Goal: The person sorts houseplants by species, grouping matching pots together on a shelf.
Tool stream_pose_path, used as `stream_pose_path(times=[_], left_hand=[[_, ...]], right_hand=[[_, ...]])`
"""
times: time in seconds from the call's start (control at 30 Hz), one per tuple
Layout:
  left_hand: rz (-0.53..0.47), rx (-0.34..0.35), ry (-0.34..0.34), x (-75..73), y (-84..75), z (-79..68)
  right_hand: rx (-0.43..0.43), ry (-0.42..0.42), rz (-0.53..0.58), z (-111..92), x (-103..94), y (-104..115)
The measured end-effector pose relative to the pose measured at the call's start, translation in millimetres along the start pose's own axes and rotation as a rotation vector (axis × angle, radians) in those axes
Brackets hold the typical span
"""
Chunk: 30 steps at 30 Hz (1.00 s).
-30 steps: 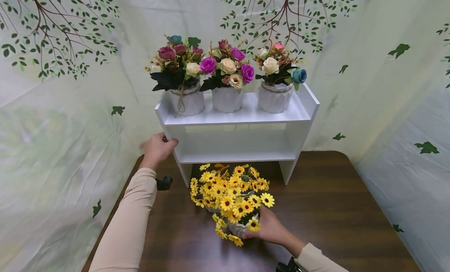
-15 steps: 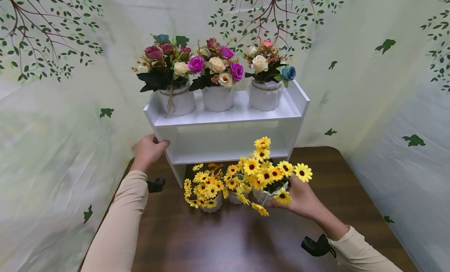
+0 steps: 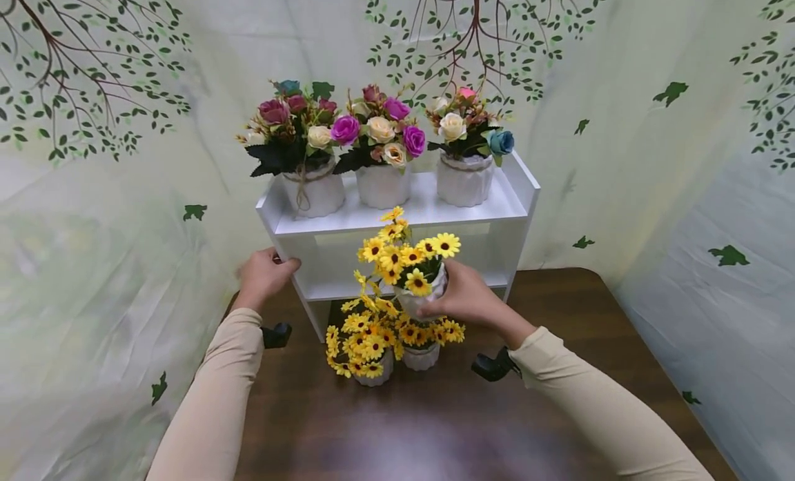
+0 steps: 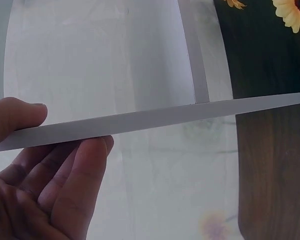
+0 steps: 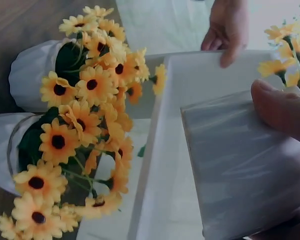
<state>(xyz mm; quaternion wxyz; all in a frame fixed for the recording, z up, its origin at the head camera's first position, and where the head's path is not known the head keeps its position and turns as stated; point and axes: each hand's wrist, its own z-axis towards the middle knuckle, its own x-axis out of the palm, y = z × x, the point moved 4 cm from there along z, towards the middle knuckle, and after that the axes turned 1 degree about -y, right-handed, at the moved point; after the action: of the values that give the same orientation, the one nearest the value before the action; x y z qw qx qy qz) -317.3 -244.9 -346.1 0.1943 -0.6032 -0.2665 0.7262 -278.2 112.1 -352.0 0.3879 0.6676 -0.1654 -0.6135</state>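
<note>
My right hand [image 3: 466, 295] grips a white pot of yellow daisy-like flowers [image 3: 406, 257], raised in front of the middle board of a white two-tier shelf [image 3: 397, 222]. In the right wrist view the pot's smooth side [image 5: 245, 165] shows, with my thumb along it. My left hand [image 3: 263, 277] pinches the shelf's left side panel; in the left wrist view the thumb lies on one face of the panel [image 4: 155, 117] and the fingers on the other. Two more pots of yellow flowers, a left one [image 3: 373, 367] and a right one [image 3: 421, 357], stand on the table below.
Three white pots with mixed roses stand on the top board: a left pot [image 3: 315, 191], a middle pot [image 3: 384, 186] and a right pot [image 3: 464, 183]. The shelf stands on a dark wooden table [image 3: 559, 329]. Leaf-printed cloth [image 3: 596, 191] hangs behind and at both sides.
My right hand has lifted one pot of yellow flowers off the group, first up to the right, then left and up to the middle board. My left hand has kept its hold on the panel.
</note>
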Motion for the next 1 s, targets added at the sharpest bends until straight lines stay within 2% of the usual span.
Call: stream_pose_path(times=[0.13, 0.37, 0.7, 1.0], left_hand=[[0.005, -0.010, 0.008, 2.2, 1.0, -1.3], [-0.006, 0.006, 0.014, 3.9, -0.9, 0.8], [-0.016, 0.006, -0.004, 2.3, 3.2, -1.5], [-0.003, -0.021, 0.002, 2.1, 0.1, 0.5]], right_hand=[[0.026, 0.000, -0.027, 17, 11.4, 0], [0.022, -0.063, -0.022, 39, 26.7, -11], [0.024, -0.114, 0.117, 73, 46.9, -4], [0.103, -0.112, 0.252, 85, 62.4, 9]])
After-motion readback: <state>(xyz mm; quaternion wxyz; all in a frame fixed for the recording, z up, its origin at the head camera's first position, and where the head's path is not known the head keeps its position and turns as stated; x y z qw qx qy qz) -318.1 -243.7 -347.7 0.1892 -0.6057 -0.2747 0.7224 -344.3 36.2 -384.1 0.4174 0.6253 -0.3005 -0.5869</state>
